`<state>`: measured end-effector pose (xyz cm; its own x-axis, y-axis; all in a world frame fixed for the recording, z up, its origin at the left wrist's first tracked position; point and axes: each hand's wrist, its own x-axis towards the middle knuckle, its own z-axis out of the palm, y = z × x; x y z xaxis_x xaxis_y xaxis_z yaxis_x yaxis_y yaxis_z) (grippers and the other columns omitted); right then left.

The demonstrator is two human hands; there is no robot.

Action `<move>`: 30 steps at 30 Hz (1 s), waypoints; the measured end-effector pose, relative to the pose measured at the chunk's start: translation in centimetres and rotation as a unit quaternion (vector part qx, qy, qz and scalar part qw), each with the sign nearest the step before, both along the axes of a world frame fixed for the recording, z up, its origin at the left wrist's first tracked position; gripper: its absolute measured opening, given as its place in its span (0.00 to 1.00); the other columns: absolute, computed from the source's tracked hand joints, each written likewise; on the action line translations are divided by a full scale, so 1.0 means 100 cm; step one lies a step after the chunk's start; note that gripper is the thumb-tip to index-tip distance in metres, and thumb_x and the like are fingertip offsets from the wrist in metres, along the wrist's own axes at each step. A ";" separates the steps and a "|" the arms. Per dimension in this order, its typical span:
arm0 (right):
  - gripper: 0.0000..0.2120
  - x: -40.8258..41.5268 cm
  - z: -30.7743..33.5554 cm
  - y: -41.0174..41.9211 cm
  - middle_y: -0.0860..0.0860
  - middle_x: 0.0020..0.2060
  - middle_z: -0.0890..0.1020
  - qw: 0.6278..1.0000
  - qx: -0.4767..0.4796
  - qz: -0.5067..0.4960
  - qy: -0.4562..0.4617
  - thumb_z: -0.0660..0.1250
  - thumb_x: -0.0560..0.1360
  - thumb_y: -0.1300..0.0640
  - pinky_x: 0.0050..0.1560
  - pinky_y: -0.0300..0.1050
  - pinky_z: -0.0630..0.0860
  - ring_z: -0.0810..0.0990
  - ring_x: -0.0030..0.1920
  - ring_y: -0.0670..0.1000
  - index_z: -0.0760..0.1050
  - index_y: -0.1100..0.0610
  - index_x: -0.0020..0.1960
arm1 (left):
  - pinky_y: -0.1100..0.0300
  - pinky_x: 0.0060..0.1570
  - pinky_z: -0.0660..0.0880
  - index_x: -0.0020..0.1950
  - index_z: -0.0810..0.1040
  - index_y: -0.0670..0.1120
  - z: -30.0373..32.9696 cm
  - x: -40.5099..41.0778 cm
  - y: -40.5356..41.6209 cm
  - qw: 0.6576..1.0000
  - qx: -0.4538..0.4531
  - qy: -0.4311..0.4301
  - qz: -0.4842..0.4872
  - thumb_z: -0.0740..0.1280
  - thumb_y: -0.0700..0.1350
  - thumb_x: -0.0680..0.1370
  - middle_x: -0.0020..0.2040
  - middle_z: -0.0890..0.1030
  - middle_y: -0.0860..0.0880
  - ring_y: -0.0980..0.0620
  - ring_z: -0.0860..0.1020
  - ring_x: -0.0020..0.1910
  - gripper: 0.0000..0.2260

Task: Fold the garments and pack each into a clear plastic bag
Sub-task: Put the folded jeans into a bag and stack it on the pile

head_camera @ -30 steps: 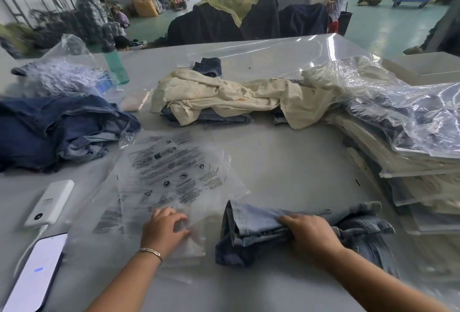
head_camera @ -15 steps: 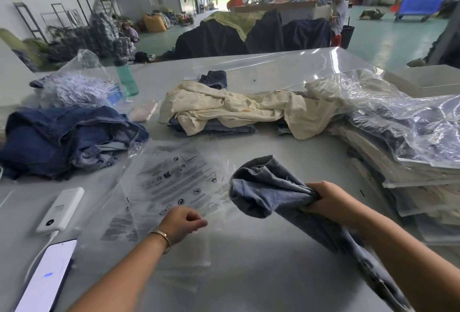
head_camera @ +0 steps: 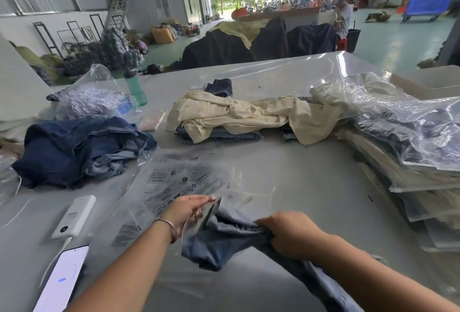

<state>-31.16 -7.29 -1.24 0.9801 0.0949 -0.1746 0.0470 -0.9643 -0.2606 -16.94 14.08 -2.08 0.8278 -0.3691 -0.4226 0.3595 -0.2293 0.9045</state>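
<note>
Both hands are busy: your left hand (head_camera: pixel 189 208) pinches the clear bag (head_camera: pixel 184 182) mouth on the table (head_camera: pixel 286 167), your right hand (head_camera: pixel 290 233) clutches the folded jeans (head_camera: pixel 224 239) at it. Denim is soft, floppy; grip the fold.

Right hand (head_camera: pixel 290 233) gripping denim garment (head_camera: pixel 224 239), left hand (head_camera: pixel 189 209) seemingly pinching clear bag (head_camera: pixel 174 182).

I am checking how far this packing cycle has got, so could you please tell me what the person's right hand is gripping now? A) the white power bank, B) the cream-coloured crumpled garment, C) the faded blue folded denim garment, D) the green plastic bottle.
C: the right hand grips the faded blue folded denim garment at the table's near edge, beside the printed clear plastic bag that the left hand pinches.
</note>
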 end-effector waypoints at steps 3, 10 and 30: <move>0.09 -0.001 -0.011 0.006 0.52 0.48 0.82 0.999 -0.040 -0.015 0.013 0.58 0.74 0.53 0.40 0.44 0.67 0.79 0.48 0.58 0.73 0.50 0.51 | 0.68 0.21 0.63 0.51 0.83 0.40 0.008 -0.004 -0.007 0.996 0.065 -0.060 -0.029 0.69 0.41 0.77 0.31 0.75 0.49 0.57 0.68 0.24 0.07; 0.03 0.018 -0.010 0.005 0.52 0.53 0.80 0.975 0.020 -0.221 0.024 0.58 0.76 0.54 0.43 0.43 0.67 0.79 0.53 0.57 0.70 0.51 0.48 | 0.65 0.37 0.75 0.51 0.85 0.52 0.026 -0.055 -0.057 0.919 0.134 -0.325 -0.178 0.70 0.46 0.76 0.36 0.84 0.55 0.63 0.79 0.33 0.06; 0.34 0.020 0.019 0.004 0.54 0.58 0.80 0.953 0.178 -0.243 -0.020 0.60 0.69 0.61 0.46 0.45 0.73 0.78 0.56 0.59 0.62 0.40 0.72 | 0.64 0.27 0.72 0.49 0.78 0.53 0.057 -0.036 -0.090 0.866 0.215 -0.449 -0.056 0.65 0.39 0.72 0.33 0.76 0.54 0.56 0.73 0.30 0.11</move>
<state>-29.19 -6.90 0.70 0.9283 -0.3261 -0.1786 -0.3669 -0.7255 -0.5823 -20.52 5.11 3.58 0.8628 -0.4367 0.2546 -0.4905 -0.6014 0.6307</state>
